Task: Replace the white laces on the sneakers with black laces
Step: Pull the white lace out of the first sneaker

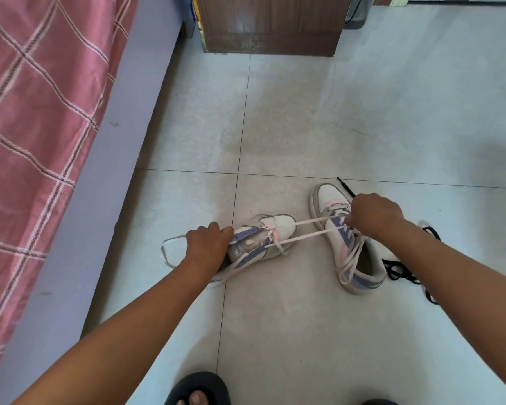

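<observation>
- While the left hand (208, 244) pins the tipped-over left sneaker (263, 238) at its collar, fingers curled on the opening, the right hand (374, 214) pinches 2 taut strands of its white lace (304, 228); a hard tug could jam the lace in the eyelets or drag the shoe loose.
- Those strands cross over the right sneaker (348, 247), standing just beside, still laced white; they could snag its loops or tip it.
- At lower right of the frame, the black laces (403, 270) lie half under the right forearm, so a sweep could tangle them.
</observation>
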Action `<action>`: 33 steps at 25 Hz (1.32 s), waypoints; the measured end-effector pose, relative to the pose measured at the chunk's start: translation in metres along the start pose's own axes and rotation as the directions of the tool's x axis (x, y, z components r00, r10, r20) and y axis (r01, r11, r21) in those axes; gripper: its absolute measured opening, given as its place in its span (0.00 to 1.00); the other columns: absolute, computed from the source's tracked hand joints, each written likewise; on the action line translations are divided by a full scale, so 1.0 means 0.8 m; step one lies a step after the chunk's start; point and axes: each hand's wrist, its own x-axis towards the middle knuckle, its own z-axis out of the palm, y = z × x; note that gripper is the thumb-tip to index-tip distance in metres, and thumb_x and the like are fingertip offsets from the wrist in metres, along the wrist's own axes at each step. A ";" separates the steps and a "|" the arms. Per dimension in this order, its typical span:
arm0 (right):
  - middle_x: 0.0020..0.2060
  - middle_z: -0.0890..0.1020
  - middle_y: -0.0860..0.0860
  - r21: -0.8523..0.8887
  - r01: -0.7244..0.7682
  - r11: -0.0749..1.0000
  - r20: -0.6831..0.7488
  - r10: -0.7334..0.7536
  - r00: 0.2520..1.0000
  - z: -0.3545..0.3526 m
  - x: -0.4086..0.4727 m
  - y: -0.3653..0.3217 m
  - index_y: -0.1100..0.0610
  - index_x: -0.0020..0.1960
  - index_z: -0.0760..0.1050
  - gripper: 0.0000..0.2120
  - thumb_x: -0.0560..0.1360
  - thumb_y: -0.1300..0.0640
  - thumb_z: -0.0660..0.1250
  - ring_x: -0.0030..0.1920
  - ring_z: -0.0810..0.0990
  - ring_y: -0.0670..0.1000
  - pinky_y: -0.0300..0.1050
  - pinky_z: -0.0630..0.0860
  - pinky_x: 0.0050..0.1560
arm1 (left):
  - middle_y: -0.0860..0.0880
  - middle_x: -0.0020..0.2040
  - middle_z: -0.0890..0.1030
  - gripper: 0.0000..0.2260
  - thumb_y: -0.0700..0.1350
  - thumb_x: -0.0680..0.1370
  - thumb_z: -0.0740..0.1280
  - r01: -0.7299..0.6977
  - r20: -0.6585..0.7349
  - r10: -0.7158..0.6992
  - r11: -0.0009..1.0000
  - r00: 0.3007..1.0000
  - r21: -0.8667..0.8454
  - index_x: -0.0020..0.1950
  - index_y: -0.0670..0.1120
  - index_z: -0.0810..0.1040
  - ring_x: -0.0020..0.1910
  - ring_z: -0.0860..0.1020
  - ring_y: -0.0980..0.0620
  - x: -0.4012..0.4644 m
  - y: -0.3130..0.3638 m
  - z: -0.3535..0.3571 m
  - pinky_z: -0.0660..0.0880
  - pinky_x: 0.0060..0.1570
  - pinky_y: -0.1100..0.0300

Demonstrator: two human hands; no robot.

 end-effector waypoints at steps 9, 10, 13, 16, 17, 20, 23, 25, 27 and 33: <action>0.47 0.78 0.66 0.255 -0.131 0.958 -0.248 0.196 0.949 -0.003 0.024 0.057 0.62 0.36 0.68 0.11 0.77 0.63 0.58 0.47 0.76 0.64 0.47 0.66 0.43 | 0.47 0.31 0.75 0.22 0.43 0.51 0.81 -0.088 -0.172 0.087 0.996 0.981 0.006 0.41 0.47 0.77 0.23 0.75 0.48 -0.010 0.004 -0.027 0.49 0.28 0.67; 0.47 0.78 0.67 0.244 -0.143 0.959 -0.262 0.208 0.942 -0.005 0.026 0.065 0.64 0.39 0.71 0.09 0.77 0.63 0.57 0.48 0.77 0.65 0.48 0.67 0.43 | 0.47 0.34 0.76 0.20 0.44 0.57 0.79 -0.082 -0.120 0.081 0.997 0.989 0.000 0.45 0.47 0.77 0.27 0.77 0.47 -0.009 0.004 -0.029 0.53 0.27 0.65; 0.39 0.76 0.61 0.118 -0.175 0.978 -0.290 0.202 0.935 -0.006 0.032 0.087 0.66 0.48 0.74 0.07 0.77 0.67 0.57 0.47 0.78 0.64 0.46 0.67 0.41 | 0.47 0.52 0.75 0.15 0.40 0.77 0.62 -0.089 -0.084 0.092 0.995 0.992 0.040 0.62 0.47 0.65 0.48 0.78 0.45 -0.004 0.010 -0.021 0.57 0.29 0.60; 0.34 0.72 0.57 0.062 -0.194 0.979 -0.263 0.203 0.943 -0.010 0.033 0.099 0.66 0.50 0.75 0.08 0.77 0.68 0.58 0.47 0.79 0.64 0.47 0.70 0.41 | 0.48 0.49 0.75 0.15 0.41 0.78 0.62 -0.101 -0.089 0.106 0.993 0.990 0.058 0.63 0.47 0.64 0.48 0.79 0.46 -0.002 0.007 -0.020 0.54 0.27 0.61; 0.38 0.76 0.60 0.104 -0.239 0.965 -0.245 0.258 0.935 -0.012 0.038 0.108 0.67 0.51 0.75 0.08 0.76 0.69 0.59 0.49 0.78 0.64 0.49 0.72 0.44 | 0.48 0.48 0.76 0.14 0.42 0.78 0.63 -0.102 -0.076 0.103 0.995 0.992 0.021 0.62 0.46 0.65 0.47 0.80 0.47 -0.005 0.003 -0.023 0.55 0.27 0.61; 0.50 0.79 0.68 0.297 -0.303 0.905 -0.256 0.382 0.888 -0.016 0.041 0.138 0.71 0.53 0.75 0.09 0.73 0.71 0.64 0.54 0.78 0.64 0.52 0.74 0.51 | 0.49 0.38 0.81 0.16 0.46 0.67 0.76 -0.074 -0.136 0.065 0.996 0.989 -0.059 0.52 0.46 0.76 0.35 0.81 0.48 -0.017 -0.022 -0.016 0.60 0.29 0.67; 0.44 0.82 0.62 0.602 -0.062 0.796 -0.196 0.223 0.955 -0.006 0.033 0.117 0.69 0.50 0.77 0.09 0.73 0.70 0.62 0.32 0.81 0.42 0.37 0.75 0.36 | 0.50 0.48 0.82 0.13 0.47 0.75 0.68 -0.018 -0.102 0.006 0.993 0.995 -0.120 0.58 0.46 0.73 0.45 0.82 0.47 -0.022 -0.030 0.004 0.68 0.36 0.62; 0.35 0.80 0.57 0.851 0.057 0.523 -0.151 0.140 0.979 -0.010 0.014 0.058 0.66 0.51 0.77 0.10 0.78 0.65 0.58 0.23 0.76 0.40 0.31 0.73 0.28 | 0.49 0.56 0.80 0.12 0.47 0.82 0.55 0.033 0.047 -0.026 0.985 0.999 -0.167 0.63 0.46 0.68 0.54 0.79 0.47 -0.022 -0.014 0.011 0.68 0.43 0.60; 0.33 0.81 0.55 0.974 0.147 0.170 -0.153 0.021 0.988 -0.030 -0.007 0.000 0.65 0.50 0.78 0.12 0.80 0.60 0.58 0.28 0.78 0.44 0.35 0.76 0.32 | 0.46 0.58 0.79 0.13 0.50 0.82 0.52 0.045 0.136 -0.006 0.957 0.991 -0.285 0.61 0.45 0.69 0.56 0.78 0.45 -0.024 0.008 0.004 0.68 0.45 0.59; 0.51 0.79 0.56 0.996 -0.014 -0.086 -0.003 -0.194 0.981 -0.038 -0.030 -0.060 0.51 0.69 0.64 0.20 0.78 0.57 0.63 0.41 0.81 0.53 0.45 0.78 0.38 | 0.47 0.51 0.79 0.25 0.64 0.80 0.47 0.059 0.275 0.102 0.851 0.956 -0.522 0.52 0.45 0.72 0.50 0.78 0.47 -0.040 0.046 -0.013 0.68 0.43 0.57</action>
